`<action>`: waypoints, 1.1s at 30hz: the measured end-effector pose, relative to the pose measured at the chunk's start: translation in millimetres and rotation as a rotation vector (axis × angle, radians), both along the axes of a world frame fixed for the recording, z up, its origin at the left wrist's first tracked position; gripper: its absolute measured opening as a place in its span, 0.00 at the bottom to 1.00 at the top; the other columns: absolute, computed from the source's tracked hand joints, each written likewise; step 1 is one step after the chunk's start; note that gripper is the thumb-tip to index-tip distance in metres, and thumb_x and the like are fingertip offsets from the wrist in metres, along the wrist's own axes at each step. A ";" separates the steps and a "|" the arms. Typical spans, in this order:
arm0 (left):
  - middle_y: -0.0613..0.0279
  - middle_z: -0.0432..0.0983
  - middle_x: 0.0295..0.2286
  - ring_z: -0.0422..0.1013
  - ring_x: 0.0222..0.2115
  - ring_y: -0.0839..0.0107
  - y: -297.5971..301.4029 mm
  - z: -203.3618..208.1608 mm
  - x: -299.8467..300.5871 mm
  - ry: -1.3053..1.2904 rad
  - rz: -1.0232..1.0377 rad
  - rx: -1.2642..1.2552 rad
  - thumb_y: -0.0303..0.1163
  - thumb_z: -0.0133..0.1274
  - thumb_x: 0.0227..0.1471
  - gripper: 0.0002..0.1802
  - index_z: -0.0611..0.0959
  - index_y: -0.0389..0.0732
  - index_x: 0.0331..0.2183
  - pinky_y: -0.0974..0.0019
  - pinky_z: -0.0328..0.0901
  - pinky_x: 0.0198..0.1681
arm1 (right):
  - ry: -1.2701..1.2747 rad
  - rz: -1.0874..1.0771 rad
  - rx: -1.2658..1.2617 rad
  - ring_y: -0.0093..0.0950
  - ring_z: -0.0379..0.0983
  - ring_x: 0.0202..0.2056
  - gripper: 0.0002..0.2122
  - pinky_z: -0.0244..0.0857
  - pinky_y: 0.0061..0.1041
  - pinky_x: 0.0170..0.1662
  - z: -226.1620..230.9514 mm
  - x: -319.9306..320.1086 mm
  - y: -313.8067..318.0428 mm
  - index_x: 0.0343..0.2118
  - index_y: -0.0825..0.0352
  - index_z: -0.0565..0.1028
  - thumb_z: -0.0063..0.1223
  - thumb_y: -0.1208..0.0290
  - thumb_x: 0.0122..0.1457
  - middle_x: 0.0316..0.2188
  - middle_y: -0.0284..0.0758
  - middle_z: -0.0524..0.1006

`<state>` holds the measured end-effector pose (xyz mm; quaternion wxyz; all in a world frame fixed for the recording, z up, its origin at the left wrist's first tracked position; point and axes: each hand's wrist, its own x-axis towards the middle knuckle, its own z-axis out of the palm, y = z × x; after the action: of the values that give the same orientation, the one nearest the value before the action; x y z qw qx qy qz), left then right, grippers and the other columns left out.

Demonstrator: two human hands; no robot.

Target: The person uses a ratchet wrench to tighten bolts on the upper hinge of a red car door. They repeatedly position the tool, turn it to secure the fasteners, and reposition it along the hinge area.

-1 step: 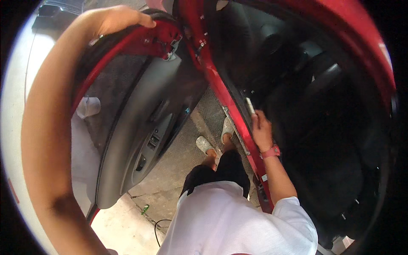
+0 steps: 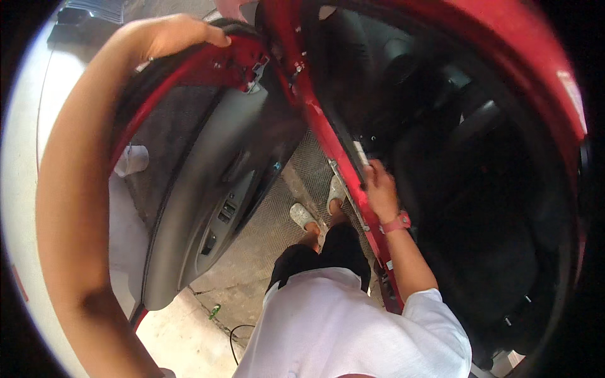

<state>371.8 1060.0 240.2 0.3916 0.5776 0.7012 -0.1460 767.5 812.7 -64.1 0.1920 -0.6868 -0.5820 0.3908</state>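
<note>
My left hand reaches up and over the upper corner of the open red car door, its fingers curled over the frame. The door's grey inner panel with window switches faces me. Low at the red door sill, my right hand, with a red band on its wrist, is closed round a slim pale stick-like thing. Its far end points forward along the sill's inner edge; the rest is hidden in the fingers, so its kind does not show.
The dark car interior lies to the right. My feet in pale clogs stand on patterned paving between door and sill. Beyond the door's window opening is a white bucket. A black cable curls on the ground.
My right hand has shifted slightly left and toward the sill, taking the pale stick-like thing along. The left hand keeps its hold on the door.
</note>
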 end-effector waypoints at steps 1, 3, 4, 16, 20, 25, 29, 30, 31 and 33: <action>0.55 0.85 0.43 0.80 0.39 0.69 -20.1 23.9 -9.4 0.050 0.022 0.017 0.52 0.56 0.60 0.32 0.81 0.37 0.55 0.63 0.73 0.47 | 0.190 0.119 0.035 0.53 0.81 0.43 0.16 0.72 0.43 0.47 28.2 -31.1 25.1 0.53 0.66 0.78 0.49 0.60 0.72 0.38 0.53 0.83; 0.53 0.84 0.43 0.80 0.39 0.67 -6.6 13.6 7.9 0.039 -0.033 0.012 0.53 0.56 0.60 0.35 0.80 0.37 0.57 0.63 0.72 0.48 | 0.263 0.159 0.073 0.53 0.80 0.41 0.17 0.72 0.43 0.45 55.9 -60.2 53.2 0.50 0.66 0.79 0.50 0.58 0.72 0.38 0.51 0.82; 0.51 0.83 0.45 0.79 0.41 0.66 -5.9 19.1 9.3 0.051 -0.049 0.019 0.54 0.56 0.59 0.36 0.79 0.37 0.59 0.62 0.71 0.50 | 0.302 0.180 0.073 0.53 0.80 0.41 0.16 0.72 0.43 0.44 67.0 -77.1 72.5 0.48 0.66 0.80 0.50 0.57 0.72 0.37 0.50 0.82; 0.50 0.74 0.61 0.72 0.57 0.62 -4.7 21.6 9.1 0.060 -0.005 -0.011 0.55 0.59 0.58 0.44 0.72 0.39 0.68 0.63 0.63 0.62 | 0.367 0.308 0.188 0.55 0.79 0.37 0.17 0.70 0.51 0.41 100.5 -171.4 175.7 0.36 0.68 0.82 0.51 0.58 0.70 0.31 0.52 0.81; 0.54 0.79 0.56 0.74 0.53 0.65 -6.1 25.0 14.5 0.036 0.062 -0.045 0.53 0.58 0.60 0.39 0.74 0.46 0.67 0.65 0.64 0.61 | 0.335 0.326 0.121 0.55 0.79 0.37 0.17 0.70 0.51 0.41 102.1 -180.8 183.8 0.35 0.71 0.81 0.50 0.59 0.70 0.30 0.53 0.81; 0.57 0.82 0.53 0.76 0.51 0.68 -5.7 23.1 14.6 0.024 0.058 -0.028 0.54 0.57 0.61 0.37 0.76 0.49 0.66 0.64 0.66 0.59 | 0.407 0.320 0.144 0.54 0.79 0.33 0.17 0.69 0.50 0.39 92.6 -192.7 190.2 0.35 0.70 0.81 0.52 0.59 0.70 0.27 0.51 0.80; 0.57 0.81 0.54 0.74 0.55 0.67 -5.2 21.7 8.6 0.031 0.097 -0.068 0.52 0.57 0.62 0.36 0.75 0.50 0.67 0.63 0.64 0.62 | 0.364 0.343 0.077 0.54 0.79 0.34 0.17 0.69 0.51 0.40 104.2 -193.6 192.9 0.34 0.71 0.80 0.52 0.59 0.70 0.27 0.53 0.79; 0.57 0.81 0.54 0.74 0.55 0.67 -5.3 21.7 8.1 0.032 0.091 -0.061 0.52 0.57 0.62 0.36 0.75 0.51 0.67 0.63 0.64 0.62 | 0.361 0.337 0.088 0.54 0.79 0.35 0.17 0.69 0.51 0.40 103.5 -194.4 192.6 0.34 0.71 0.80 0.52 0.59 0.70 0.27 0.53 0.79; 0.57 0.81 0.54 0.74 0.55 0.67 -6.0 21.9 8.2 0.034 0.085 -0.054 0.53 0.57 0.61 0.36 0.75 0.52 0.67 0.63 0.63 0.62 | 0.358 0.330 0.098 0.55 0.79 0.35 0.17 0.69 0.51 0.40 101.8 -195.4 191.9 0.34 0.71 0.80 0.52 0.59 0.70 0.27 0.53 0.79; 0.57 0.81 0.55 0.74 0.56 0.66 -5.2 23.2 9.9 0.021 0.079 -0.062 0.54 0.57 0.61 0.36 0.75 0.53 0.67 0.63 0.63 0.62 | 0.348 0.325 0.125 0.55 0.79 0.35 0.17 0.69 0.51 0.40 101.0 -196.0 192.3 0.34 0.71 0.80 0.52 0.59 0.70 0.27 0.52 0.79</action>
<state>381.8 1054.8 263.4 0.4075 0.5354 0.7227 -0.1579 571.5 1005.0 37.0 0.2662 -0.4934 -0.6658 0.4924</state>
